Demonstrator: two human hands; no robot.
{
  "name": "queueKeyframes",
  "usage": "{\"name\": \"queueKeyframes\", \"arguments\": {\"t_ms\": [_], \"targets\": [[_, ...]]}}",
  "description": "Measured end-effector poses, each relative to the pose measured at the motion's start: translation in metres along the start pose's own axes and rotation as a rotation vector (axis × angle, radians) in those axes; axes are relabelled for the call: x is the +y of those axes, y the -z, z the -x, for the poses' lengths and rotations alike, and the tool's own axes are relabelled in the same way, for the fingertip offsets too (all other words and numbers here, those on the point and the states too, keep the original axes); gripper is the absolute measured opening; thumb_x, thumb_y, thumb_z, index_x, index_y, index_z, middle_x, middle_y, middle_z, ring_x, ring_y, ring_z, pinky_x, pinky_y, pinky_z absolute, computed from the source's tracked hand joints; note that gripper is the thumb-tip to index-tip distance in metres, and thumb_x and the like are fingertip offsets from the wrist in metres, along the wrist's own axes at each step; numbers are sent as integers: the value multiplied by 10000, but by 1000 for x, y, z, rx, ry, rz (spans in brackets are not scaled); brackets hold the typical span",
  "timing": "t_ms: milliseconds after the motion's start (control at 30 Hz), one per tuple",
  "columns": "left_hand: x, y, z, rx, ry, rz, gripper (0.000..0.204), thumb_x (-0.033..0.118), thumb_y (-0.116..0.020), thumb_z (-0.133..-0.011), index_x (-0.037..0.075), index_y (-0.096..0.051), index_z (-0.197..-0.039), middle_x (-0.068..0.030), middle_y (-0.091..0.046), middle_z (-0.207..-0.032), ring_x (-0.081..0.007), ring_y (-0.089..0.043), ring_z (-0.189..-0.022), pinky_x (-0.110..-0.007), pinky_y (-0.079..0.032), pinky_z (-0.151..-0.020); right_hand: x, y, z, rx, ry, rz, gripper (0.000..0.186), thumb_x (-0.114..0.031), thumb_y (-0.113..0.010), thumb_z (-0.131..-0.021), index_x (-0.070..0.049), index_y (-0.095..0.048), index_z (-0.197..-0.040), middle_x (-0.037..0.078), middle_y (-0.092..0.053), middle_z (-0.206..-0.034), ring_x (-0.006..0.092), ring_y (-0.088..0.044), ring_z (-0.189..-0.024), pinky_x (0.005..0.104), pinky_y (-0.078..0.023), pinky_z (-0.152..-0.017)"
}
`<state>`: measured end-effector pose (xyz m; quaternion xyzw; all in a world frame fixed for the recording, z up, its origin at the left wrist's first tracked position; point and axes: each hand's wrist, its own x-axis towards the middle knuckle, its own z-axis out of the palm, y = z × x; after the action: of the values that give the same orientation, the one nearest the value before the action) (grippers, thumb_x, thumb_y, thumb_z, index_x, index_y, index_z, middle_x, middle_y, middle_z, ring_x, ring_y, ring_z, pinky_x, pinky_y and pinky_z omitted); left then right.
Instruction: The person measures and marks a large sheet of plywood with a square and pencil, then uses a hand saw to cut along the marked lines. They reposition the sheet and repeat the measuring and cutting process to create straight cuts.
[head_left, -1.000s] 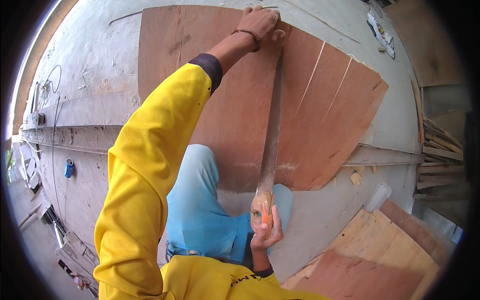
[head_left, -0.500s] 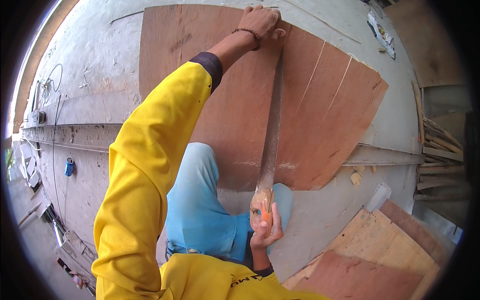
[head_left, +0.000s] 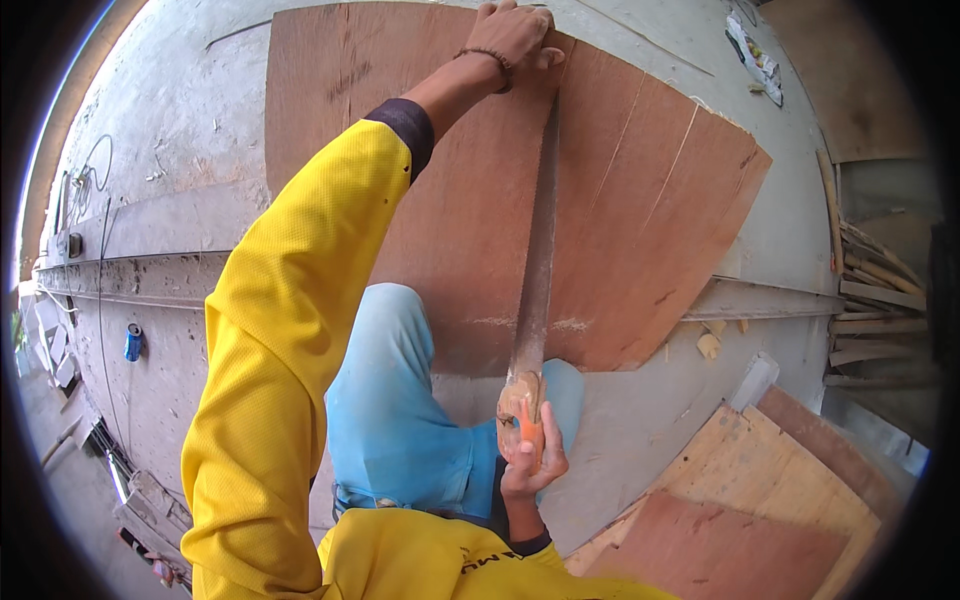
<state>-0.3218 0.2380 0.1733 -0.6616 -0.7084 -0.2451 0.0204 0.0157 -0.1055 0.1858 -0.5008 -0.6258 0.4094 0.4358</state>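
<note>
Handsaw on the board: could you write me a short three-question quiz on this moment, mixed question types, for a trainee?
1. Multiple choice: which hand grips the handsaw?
A) left
B) right
C) both

2. True or false: the pale lines on the reddish board lie to the right of the handsaw in the picture.

3. Fill in the blank, near or far: the left hand is at the board's ____ edge, as seen from the person.

Key: 1. B, the right hand; 2. True; 3. far.
</note>
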Motion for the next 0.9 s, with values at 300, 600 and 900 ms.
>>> {"name": "queueKeyframes", "arguments": {"t_ms": [300,600,900], "targets": [[-25,-10,-3,13,22,-86,377,396,-694,-892,95,-654,-1117,-116,-711,-1057,-307,-592,-1121,-485,-368,-1014,-9,-82,-148,-10,-88,-184,520,-249,-546,-981,33,-540,-1417,76,-667,-1108,41,-420,-637,216,-435,-621],[9,11,-2,-3,25,51,292,314,-689,-885,61,-634,-1021,-183,-665,-1072,-362,-582,-1134,-512,-421,-976,1,-13,-24,39,15,25,619,-359,-539,-977,139,-542,-1344,246,-702,-1179,231,-699,-932,343,-560,-837],[3,11,1,-94,45,22,286,298,-689,-879,62,-612,-1022,-181,-664,-1056,-366,-591,-1091,-502,-425,-960,11,-44,-84,6,-58,17,580,-352,-533,-988,74,-552,-1381,192,-704,-1191,146,-637,-834,281,-523,-753]]}}
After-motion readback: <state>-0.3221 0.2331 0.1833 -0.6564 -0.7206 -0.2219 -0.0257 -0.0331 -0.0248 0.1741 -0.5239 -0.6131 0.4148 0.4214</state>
